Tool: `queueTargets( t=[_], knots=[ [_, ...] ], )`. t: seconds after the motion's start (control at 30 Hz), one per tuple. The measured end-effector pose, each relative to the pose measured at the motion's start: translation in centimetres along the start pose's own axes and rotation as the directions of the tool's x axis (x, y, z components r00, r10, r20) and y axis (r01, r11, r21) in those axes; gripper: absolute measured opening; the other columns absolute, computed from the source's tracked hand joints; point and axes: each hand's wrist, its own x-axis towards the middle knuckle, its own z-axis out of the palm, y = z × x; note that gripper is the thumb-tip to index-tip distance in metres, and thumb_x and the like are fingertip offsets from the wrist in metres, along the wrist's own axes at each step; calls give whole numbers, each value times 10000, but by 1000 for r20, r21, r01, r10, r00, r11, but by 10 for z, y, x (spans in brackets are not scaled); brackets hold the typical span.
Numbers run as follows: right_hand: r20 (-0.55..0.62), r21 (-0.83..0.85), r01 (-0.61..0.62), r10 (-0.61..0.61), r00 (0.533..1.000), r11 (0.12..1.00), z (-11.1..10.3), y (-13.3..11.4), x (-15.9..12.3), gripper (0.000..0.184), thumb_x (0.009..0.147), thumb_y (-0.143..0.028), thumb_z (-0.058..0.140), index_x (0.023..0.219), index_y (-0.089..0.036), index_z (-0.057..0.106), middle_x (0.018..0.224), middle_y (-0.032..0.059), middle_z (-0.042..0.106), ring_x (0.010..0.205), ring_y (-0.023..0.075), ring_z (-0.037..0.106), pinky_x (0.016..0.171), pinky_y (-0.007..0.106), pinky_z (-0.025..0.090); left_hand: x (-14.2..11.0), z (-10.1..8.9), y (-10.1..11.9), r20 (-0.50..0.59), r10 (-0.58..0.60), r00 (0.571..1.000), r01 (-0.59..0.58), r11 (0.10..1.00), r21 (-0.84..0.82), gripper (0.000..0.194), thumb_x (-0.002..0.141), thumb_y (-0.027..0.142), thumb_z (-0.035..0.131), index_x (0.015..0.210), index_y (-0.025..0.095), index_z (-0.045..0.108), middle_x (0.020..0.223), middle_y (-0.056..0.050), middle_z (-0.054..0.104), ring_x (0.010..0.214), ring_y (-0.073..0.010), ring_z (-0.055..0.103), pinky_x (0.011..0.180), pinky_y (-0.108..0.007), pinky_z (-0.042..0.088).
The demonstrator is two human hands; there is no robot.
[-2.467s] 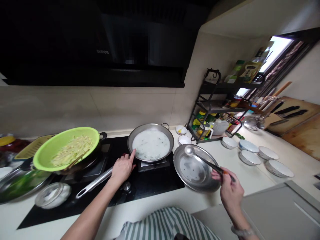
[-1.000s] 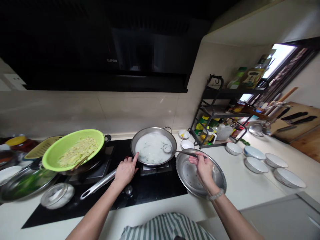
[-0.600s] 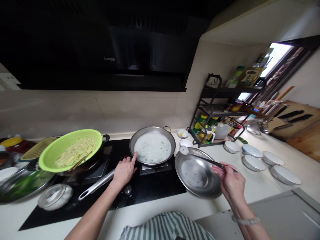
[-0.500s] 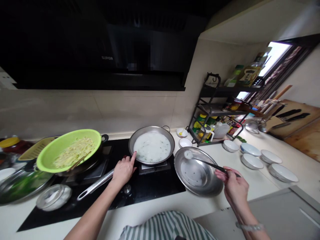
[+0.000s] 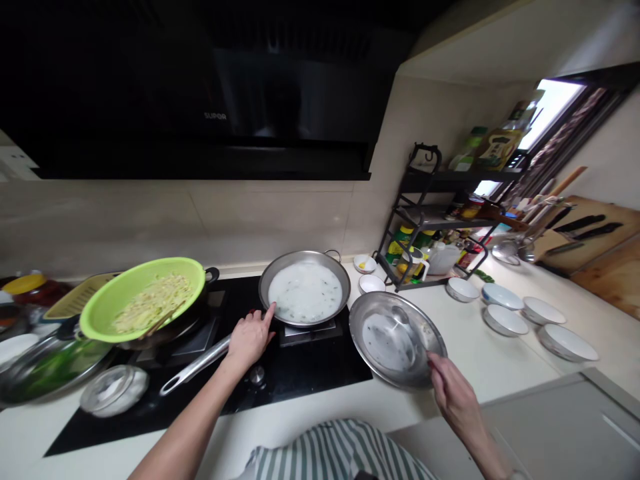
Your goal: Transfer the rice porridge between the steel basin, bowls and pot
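Observation:
My left hand (image 5: 251, 338) is closed over the frying pan's long metal handle (image 5: 197, 365), near the pan, index finger stretched toward the rim. In the frying pan (image 5: 263, 293) on the hob lies white batter (image 5: 307, 293) with green flecks. My right hand (image 5: 454, 388) is closed at the right rim of a metal basin (image 5: 367, 313) on the counter. The round bowl of a ladle (image 5: 400, 315) shows inside this basin, among thin white liquid. Most of its dark handle is hidden or blurred near my right fingers.
A green colander (image 5: 95, 319) with pale shredded food and chopsticks sits left on the hob (image 5: 305, 370). Near it stand a glass jar (image 5: 115, 392) and a lidded pan (image 5: 55, 373). Several bowls (image 5: 506, 321) and a spice rack (image 5: 425, 217) are at right. The range hood (image 5: 200, 80) hangs above.
The ladle has gone from level over the basin, bowl at its far left, to down inside it and further right. My right hand has moved left and down to the rim. My left hand stays.

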Motion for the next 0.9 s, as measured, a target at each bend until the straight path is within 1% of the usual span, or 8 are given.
queueTargets(
  t=[0.07,0.13,0.23,0.47,0.6,0.67,0.77,0.9],
  knots=[
    [-114,53,-122,127,985,991,3,-16,15,217,866,-328,501,1000,-212,627,813,77,714,663,211,680,689,360,555,0,-1,0,3,1,1000,-1,1000,0,636,899,349,450,1484,188,259,1072,-160,569,932,-263,546,766,-344,393],
    [-203,206,-283,324,924,937,9,-35,34,251,892,-356,472,1040,-196,596,737,66,704,639,214,679,691,371,556,0,-1,0,1,2,1000,-2,1000,-1,628,899,347,455,1477,184,275,1069,-159,570,934,-264,546,770,-344,392],
    [-165,423,-352,453,876,835,27,-61,61,288,899,-415,456,1041,-189,564,607,42,671,673,241,692,704,393,556,0,1,0,-13,-2,1000,2,1000,-1,628,897,351,462,1475,185,280,1060,-155,572,927,-261,547,769,-340,389],
    [46,331,-231,229,972,915,83,-70,83,259,906,-349,426,1023,-180,585,724,71,686,652,215,678,666,364,555,0,1,0,-28,5,1000,-5,1000,-3,638,891,347,477,1472,168,287,1037,-153,578,926,-266,550,751,-338,389],
    [101,270,-140,117,988,953,105,-63,82,256,889,-321,420,993,-172,601,847,114,696,668,213,678,645,362,559,0,-2,1,-14,-6,1000,6,1000,-10,634,889,348,483,1469,172,296,1046,-154,579,933,-269,552,752,-338,389],
    [129,283,-179,147,981,942,110,-64,84,256,880,-337,430,986,-175,597,822,110,698,652,217,678,620,355,559,0,-2,1,-18,-6,1000,6,1000,-15,633,890,347,484,1469,176,295,1051,-155,578,934,-267,552,755,-337,387],
    [127,359,-363,340,932,860,113,-68,89,268,877,-381,421,970,-176,568,671,79,682,560,224,664,560,354,555,0,-1,1,-28,-4,1000,4,1000,-17,637,890,349,486,1471,177,289,1049,-154,578,932,-266,552,755,-336,384],
    [104,529,-545,587,803,651,111,-66,97,220,842,-412,450,897,-209,516,580,65,666,506,245,658,523,371,554,0,-1,1,-28,0,1000,0,1000,-6,637,890,348,484,1471,173,291,1044,-153,581,926,-269,554,746,-337,384]
  ],
)
